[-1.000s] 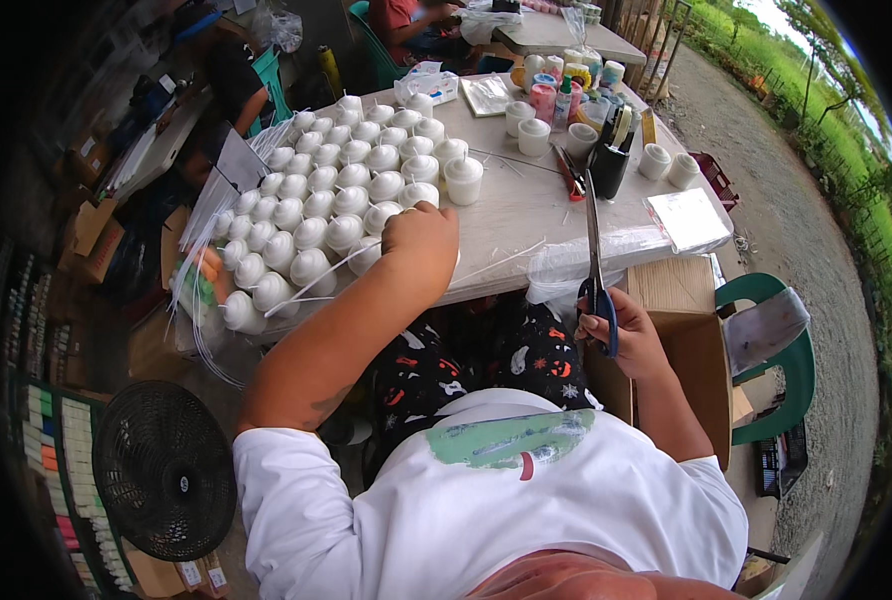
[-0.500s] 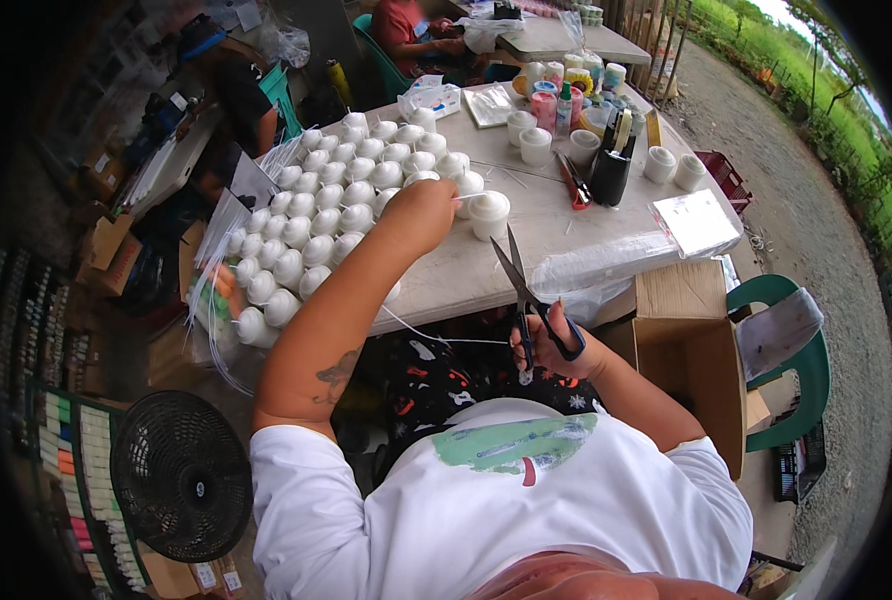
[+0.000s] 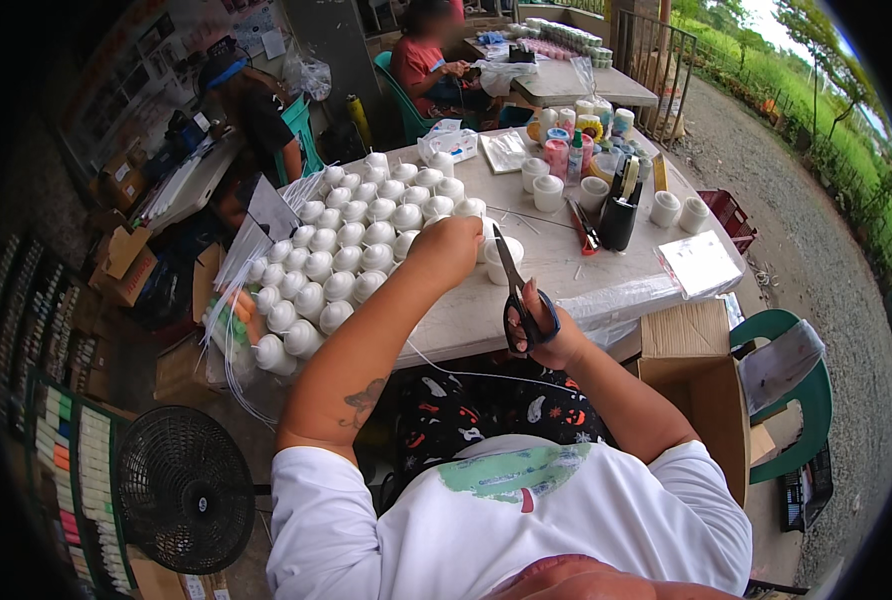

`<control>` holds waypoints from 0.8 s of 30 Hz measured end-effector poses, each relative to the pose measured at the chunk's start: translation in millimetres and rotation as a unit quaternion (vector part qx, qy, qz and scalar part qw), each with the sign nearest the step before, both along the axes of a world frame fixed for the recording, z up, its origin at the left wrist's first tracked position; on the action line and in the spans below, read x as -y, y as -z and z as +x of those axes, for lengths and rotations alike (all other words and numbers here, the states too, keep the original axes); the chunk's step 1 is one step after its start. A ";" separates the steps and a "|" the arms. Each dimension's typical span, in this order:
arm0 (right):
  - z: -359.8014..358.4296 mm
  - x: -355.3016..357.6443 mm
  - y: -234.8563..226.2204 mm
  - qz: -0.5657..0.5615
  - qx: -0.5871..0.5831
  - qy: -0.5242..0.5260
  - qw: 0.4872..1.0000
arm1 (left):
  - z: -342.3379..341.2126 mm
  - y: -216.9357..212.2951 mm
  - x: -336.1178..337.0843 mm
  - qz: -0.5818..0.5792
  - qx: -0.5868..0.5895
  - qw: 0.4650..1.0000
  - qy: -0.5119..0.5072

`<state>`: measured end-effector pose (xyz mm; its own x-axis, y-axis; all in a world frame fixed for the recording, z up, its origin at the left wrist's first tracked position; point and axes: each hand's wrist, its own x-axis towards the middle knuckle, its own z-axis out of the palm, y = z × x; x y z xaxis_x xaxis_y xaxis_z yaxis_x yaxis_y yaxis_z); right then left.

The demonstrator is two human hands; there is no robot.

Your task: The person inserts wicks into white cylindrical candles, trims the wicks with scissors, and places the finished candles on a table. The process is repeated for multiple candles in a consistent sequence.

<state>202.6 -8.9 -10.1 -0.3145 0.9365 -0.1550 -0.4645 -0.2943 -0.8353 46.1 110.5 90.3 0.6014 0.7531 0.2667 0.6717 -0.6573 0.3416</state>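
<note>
My left hand (image 3: 450, 250) is closed over the near end of the rows, its fingertips pinching a thin white cord at the top of a white cup-shaped candle (image 3: 501, 262). The fingers mostly hide the cord. In my right hand (image 3: 556, 338) are dark-handled scissors (image 3: 509, 268), their blades pointing up and away, tips beside my left fingertips. The blades look nearly together. Many similar white candles (image 3: 349, 258) with domed tops and short wicks stand in close rows left of my hands.
Long white cords (image 3: 249, 250) hang over the table's left edge. Beyond my hands are red-handled pliers (image 3: 584, 228), a black tape dispenser (image 3: 621, 210) and coloured candles (image 3: 556, 155). A cardboard box (image 3: 691, 375) stands at right, a black fan (image 3: 186, 490) at left. Two people sit farther back.
The scissors have risen toward my left fingertips, and their blades have come closer together. My left hand still pinches at the candle's top. The view has shifted slightly.
</note>
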 end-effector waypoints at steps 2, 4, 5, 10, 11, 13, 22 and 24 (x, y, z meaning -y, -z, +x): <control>9.1 9.2 -6.8 0.018 0.061 0.035 0.997 | -2.5 0.0 -1.6 -0.001 0.025 1.000 -0.009; 27.4 20.9 -18.7 0.089 0.212 0.045 0.972 | -15.7 -1.6 0.4 -0.001 0.079 0.997 -0.016; 43.9 28.4 -17.8 0.090 0.359 0.096 0.924 | -22.0 -4.4 7.8 -0.001 0.123 0.992 -0.007; 80.2 33.9 -17.3 0.122 0.767 0.192 0.601 | -55.3 3.4 68.0 -0.343 0.343 0.870 0.085; 77.8 25.4 -20.3 0.111 0.751 0.202 0.619 | -52.3 10.8 82.1 -0.386 0.380 0.831 0.124; 70.3 22.4 -15.7 0.235 0.743 0.253 0.573 | -52.9 25.6 104.6 -0.421 0.446 0.773 0.163; -43.3 57.5 36.2 0.158 0.418 -0.270 0.853 | -78.9 40.3 139.9 -0.429 0.616 0.647 0.134; -45.2 60.7 100.7 0.216 0.517 -0.278 0.781 | -77.5 40.8 141.5 -0.420 0.638 0.635 0.113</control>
